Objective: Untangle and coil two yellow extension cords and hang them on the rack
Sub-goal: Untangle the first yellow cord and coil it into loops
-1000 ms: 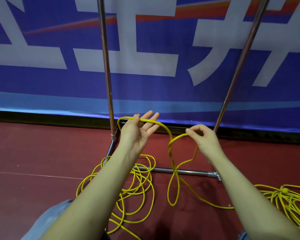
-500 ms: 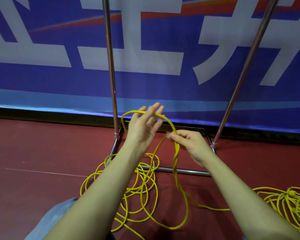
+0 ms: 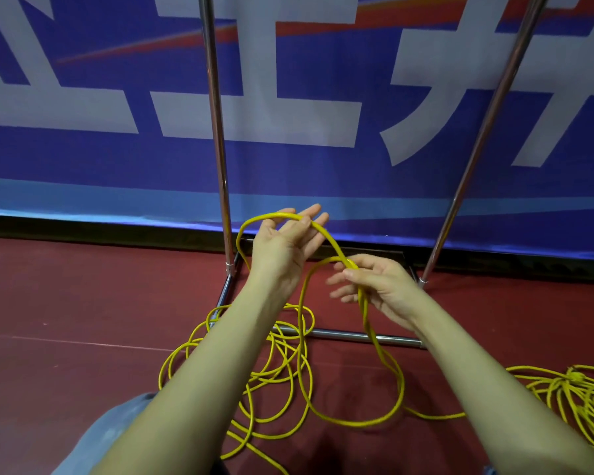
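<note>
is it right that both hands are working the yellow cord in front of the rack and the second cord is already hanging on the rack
Not quite. In the head view the second cord is not hanging on the rack; it lies in a tangled heap on the red floor at the right. The rest holds: the left hand has the yellow cord draped over its fingers and the right hand pinches it, in front of the rack.

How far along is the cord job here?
Nothing looks done: the rack shows no cord. In hand: a loop of cord draped over the left hand, pinched by the right hand. Left: the floor pile, the second cord, hanging.
</note>
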{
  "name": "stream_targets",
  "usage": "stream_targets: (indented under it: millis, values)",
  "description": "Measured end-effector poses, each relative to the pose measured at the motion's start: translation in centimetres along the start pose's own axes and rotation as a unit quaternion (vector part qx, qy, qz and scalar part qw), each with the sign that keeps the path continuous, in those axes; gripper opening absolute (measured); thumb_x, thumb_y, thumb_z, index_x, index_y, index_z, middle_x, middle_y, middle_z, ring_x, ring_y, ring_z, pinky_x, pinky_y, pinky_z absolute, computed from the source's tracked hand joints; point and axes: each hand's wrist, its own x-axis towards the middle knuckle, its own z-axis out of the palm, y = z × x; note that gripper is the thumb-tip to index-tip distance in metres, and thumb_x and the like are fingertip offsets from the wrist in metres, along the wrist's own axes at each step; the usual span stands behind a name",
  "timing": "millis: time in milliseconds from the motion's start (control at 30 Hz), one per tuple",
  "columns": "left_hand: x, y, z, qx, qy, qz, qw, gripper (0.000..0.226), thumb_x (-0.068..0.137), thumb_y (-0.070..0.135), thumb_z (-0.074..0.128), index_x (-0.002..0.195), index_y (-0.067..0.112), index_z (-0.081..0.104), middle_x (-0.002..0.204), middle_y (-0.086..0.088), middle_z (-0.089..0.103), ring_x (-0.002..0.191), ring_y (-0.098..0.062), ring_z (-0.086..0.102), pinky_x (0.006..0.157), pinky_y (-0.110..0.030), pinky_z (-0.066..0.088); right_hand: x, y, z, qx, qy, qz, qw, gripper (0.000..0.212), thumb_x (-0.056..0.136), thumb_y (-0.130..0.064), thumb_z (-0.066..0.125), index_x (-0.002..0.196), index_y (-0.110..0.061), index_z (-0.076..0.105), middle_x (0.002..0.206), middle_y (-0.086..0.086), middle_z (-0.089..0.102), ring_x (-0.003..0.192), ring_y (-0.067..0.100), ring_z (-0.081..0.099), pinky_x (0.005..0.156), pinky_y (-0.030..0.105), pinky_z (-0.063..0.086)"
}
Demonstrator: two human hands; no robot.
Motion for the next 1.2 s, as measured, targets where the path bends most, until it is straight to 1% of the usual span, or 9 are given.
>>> stream_targets:
  millis: [133, 267, 367, 533, 667, 800, 1033, 1133, 1200]
  values:
    - [0.4, 0.5, -0.4, -0.012, 0.027, 0.023, 0.999, 0.018, 0.093, -0.007, 0.047, 0.098, 0.010, 0.042, 0.102, -0.016, 0.066, 0.081, -0.022, 0.072, 0.073, -0.033, 0.059, -0.4, 0.7, -1.0, -0.077, -0.023, 0.032, 0.996, 0.024, 0.091, -0.022, 0.049, 0.092, -0.005, 0.065, 0.083, 0.013, 0.073, 0.076, 0.022, 0.071, 0.077, 0.028, 0.054]
    - [1.0, 1.5, -1.2, -0.066, 0.063, 0.052, 0.994, 0.018, 0.092, -0.007, 0.049, 0.094, 0.010, 0.044, 0.100, -0.016, 0.067, 0.082, -0.023, 0.072, 0.066, -0.031, 0.059, -0.8, 1.2, -2.0, -0.108, 0.004, 0.045, 0.993, 0.030, 0.098, -0.018, 0.041, 0.086, -0.003, 0.064, 0.071, 0.007, 0.071, 0.064, 0.017, 0.066, 0.069, 0.026, 0.051]
    - [1.0, 1.1, -1.3, -0.082, 0.069, 0.034, 0.994, 0.013, 0.094, -0.004, 0.048, 0.097, 0.008, 0.044, 0.099, -0.017, 0.067, 0.085, -0.022, 0.070, 0.073, -0.031, 0.059, -0.9, 1.0, -1.7, -0.078, 0.017, 0.032, 0.996, 0.031, 0.097, -0.017, 0.042, 0.083, -0.001, 0.064, 0.060, 0.005, 0.064, 0.055, 0.011, 0.058, 0.058, 0.019, 0.047]
    - [-0.4, -1.9, -0.2, -0.003, -0.007, -0.039, 0.999, 0.019, 0.091, -0.005, 0.050, 0.096, 0.012, 0.044, 0.099, -0.014, 0.068, 0.084, -0.019, 0.070, 0.080, -0.030, 0.055, -0.3, 0.2, -0.7, -0.002, 0.039, 0.022, 0.999, 0.031, 0.098, -0.014, 0.042, 0.080, 0.001, 0.062, 0.054, 0.004, 0.058, 0.048, 0.008, 0.053, 0.050, 0.018, 0.042]
    - [-0.9, -2.5, 0.4, 0.055, -0.068, -0.025, 0.996, 0.020, 0.092, -0.008, 0.046, 0.100, 0.010, 0.044, 0.089, -0.011, 0.071, 0.080, -0.022, 0.071, 0.076, -0.031, 0.056, -0.3, -0.1, -0.4, -0.006, 0.025, 0.036, 0.999, 0.031, 0.097, -0.017, 0.043, 0.081, 0.000, 0.063, 0.058, 0.007, 0.060, 0.050, 0.011, 0.055, 0.050, 0.018, 0.044]
    - [0.4, 0.0, -0.2, 0.003, -0.012, 0.001, 1.000, 0.017, 0.095, -0.004, 0.046, 0.105, 0.010, 0.047, 0.101, -0.013, 0.067, 0.081, -0.023, 0.071, 0.078, -0.034, 0.057, -0.7, 0.3, -0.7, -0.089, 0.000, 0.083, 0.993, 0.035, 0.098, -0.022, 0.043, 0.079, -0.002, 0.065, 0.060, 0.008, 0.063, 0.048, 0.014, 0.055, 0.053, 0.021, 0.045]
    - [1.4, 0.9, -1.6, -0.097, 0.082, -0.001, 0.992, 0.022, 0.096, -0.003, 0.045, 0.116, 0.005, 0.043, 0.105, -0.015, 0.063, 0.096, -0.028, 0.065, 0.083, -0.038, 0.055, -1.0, 1.0, -1.6, -0.098, 0.028, 0.114, 0.988, 0.037, 0.098, -0.022, 0.044, 0.075, 0.000, 0.063, 0.054, 0.007, 0.058, 0.045, 0.014, 0.048, 0.051, 0.023, 0.042]
    - [1.0, -0.6, -1.3, -0.084, 0.083, -0.035, 0.992, 0.023, 0.098, 0.000, 0.042, 0.120, 0.007, 0.040, 0.108, -0.015, 0.062, 0.108, -0.028, 0.059, 0.085, -0.035, 0.051, -0.5, 0.8, -1.2, -0.042, 0.055, 0.101, 0.993, 0.035, 0.098, -0.019, 0.044, 0.072, 0.001, 0.059, 0.047, 0.005, 0.049, 0.040, 0.012, 0.038, 0.046, 0.024, 0.034]
    - [0.2, -2.0, -0.8, -0.027, 0.044, -0.073, 0.996, 0.021, 0.095, -0.001, 0.046, 0.115, 0.006, 0.044, 0.100, -0.012, 0.065, 0.098, -0.024, 0.064, 0.079, -0.029, 0.055, -0.2, 0.5, -0.9, 0.000, 0.076, 0.090, 0.993, 0.035, 0.099, -0.018, 0.043, 0.072, 0.002, 0.056, 0.045, 0.004, 0.045, 0.039, 0.011, 0.034, 0.041, 0.021, 0.031]
